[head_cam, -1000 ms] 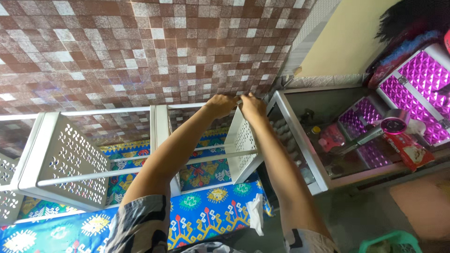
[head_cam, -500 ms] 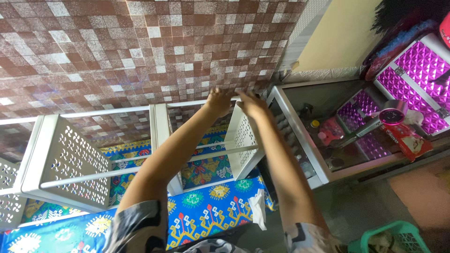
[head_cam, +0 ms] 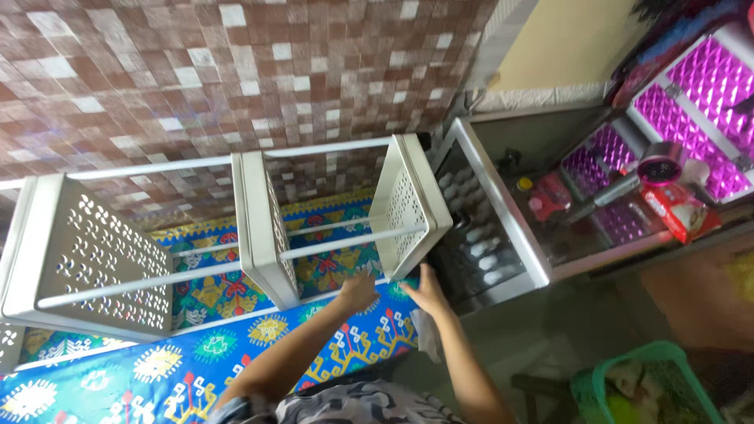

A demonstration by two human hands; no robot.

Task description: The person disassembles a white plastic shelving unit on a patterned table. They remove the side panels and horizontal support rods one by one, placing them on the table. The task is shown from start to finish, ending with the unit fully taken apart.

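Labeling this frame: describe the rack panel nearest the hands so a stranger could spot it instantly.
Start at the brown mosaic tile wall; a white rack lies on its side in front of it, over a blue patterned mat. Its rightmost perforated panel stands beside the glass cabinet, just above the left hand and right hand. Unlike the other panels, it ends the row.

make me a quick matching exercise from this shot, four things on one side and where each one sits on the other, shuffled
Things:
1. white rack
2. patterned blue cloth
3. green basket
4. pink hair dryer

Places:
a. bottom right corner of the view
b. on the glass case at the right
c. lying on its side by the tiled surface
d. spread under the rack, by the left hand and right hand

Pairs: 1-c, 2-d, 3-a, 4-b
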